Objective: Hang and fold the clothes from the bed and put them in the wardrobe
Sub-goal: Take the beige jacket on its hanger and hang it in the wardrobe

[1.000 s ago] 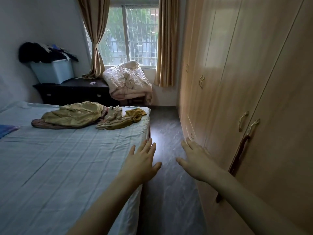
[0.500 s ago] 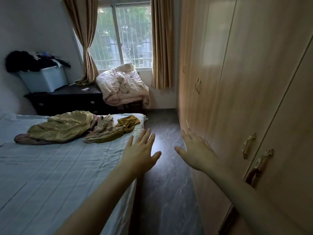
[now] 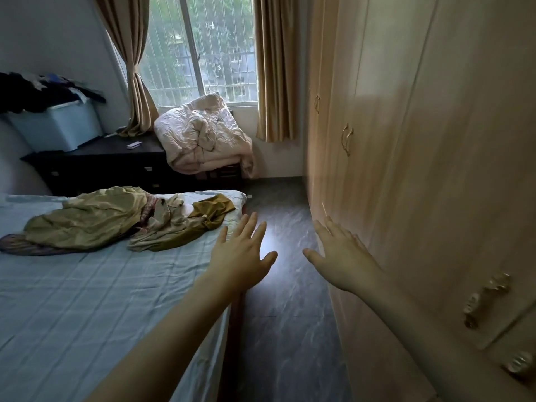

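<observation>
A heap of olive and mustard clothes lies at the far end of the bed, which has a light blue checked sheet. The wooden wardrobe fills the right side, its doors closed, with brass handles. My left hand is stretched forward over the bed's right edge, fingers straight and spread, holding nothing. My right hand reaches forward beside the wardrobe front, fingers straight, also holding nothing. Neither hand touches the clothes.
A narrow strip of dark floor runs between bed and wardrobe. At the far wall, a crumpled pale duvet sits beside a dark dresser. A blue box heaped with dark clothes stands on the dresser. Curtains frame the window.
The view has moved forward along the bed, so the clothes heap and the far wall look nearer. Both hands stay stretched out and spread, holding nothing.
</observation>
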A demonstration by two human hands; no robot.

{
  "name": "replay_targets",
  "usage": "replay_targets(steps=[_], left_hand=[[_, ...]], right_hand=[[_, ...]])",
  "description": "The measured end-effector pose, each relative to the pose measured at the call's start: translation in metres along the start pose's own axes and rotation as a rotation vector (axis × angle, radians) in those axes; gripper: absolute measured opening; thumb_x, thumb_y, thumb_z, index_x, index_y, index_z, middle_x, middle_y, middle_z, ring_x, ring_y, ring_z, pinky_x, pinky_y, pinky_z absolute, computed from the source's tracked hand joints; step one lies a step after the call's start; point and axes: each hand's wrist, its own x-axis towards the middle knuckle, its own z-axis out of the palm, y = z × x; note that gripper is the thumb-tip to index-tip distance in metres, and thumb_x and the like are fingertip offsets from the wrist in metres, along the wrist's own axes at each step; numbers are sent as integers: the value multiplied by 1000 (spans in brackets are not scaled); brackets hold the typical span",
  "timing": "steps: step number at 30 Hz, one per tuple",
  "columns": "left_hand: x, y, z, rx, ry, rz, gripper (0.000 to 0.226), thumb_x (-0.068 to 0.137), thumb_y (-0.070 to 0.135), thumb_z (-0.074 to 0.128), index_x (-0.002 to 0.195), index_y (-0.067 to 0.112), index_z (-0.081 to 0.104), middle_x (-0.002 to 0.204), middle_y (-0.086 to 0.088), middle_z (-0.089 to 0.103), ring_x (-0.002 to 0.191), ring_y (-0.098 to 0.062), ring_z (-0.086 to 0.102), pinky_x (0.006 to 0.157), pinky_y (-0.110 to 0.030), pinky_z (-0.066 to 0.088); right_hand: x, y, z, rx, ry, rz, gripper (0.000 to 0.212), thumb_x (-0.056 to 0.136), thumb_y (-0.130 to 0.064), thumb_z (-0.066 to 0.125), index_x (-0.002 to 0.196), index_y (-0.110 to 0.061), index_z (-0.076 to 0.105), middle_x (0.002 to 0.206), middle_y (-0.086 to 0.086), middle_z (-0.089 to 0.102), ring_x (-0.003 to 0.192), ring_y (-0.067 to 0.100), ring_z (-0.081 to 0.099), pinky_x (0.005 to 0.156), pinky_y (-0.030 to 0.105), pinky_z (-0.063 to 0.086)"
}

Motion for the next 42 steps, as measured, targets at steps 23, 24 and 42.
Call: replay_targets(steps=[23, 24, 42], left_hand=[[294, -128, 31, -30, -1, 31, 72, 98, 60, 25, 156, 27, -4, 162, 3, -18, 148, -14, -17, 121, -48, -3], [306, -131, 32, -37, -8, 26, 73, 98, 60, 25, 156, 26, -4, 162, 3, -18, 149, -14, -17, 122, -48, -3], [600, -138, 36, -21, -26, -11, 73, 99, 60, 23, 156, 25, -4, 162, 4, -19, 148, -13, -18, 122, -47, -4]], right_hand=[[324, -25, 16, -85, 56, -71, 71, 96, -58, 33, 154, -28, 4, 163, -2, -2, 149, 19, 1, 121, 45, 9], [336, -23, 18, -81, 56, -73, 71, 96, -57, 34, 154, -28, 4, 163, -2, -2, 149, 19, 1, 121, 45, 8], [629, 67, -3, -58, 60, -73, 72, 96, -60, 31, 155, -28, 5, 163, -2, -2, 149, 20, 0, 121, 44, 8]])
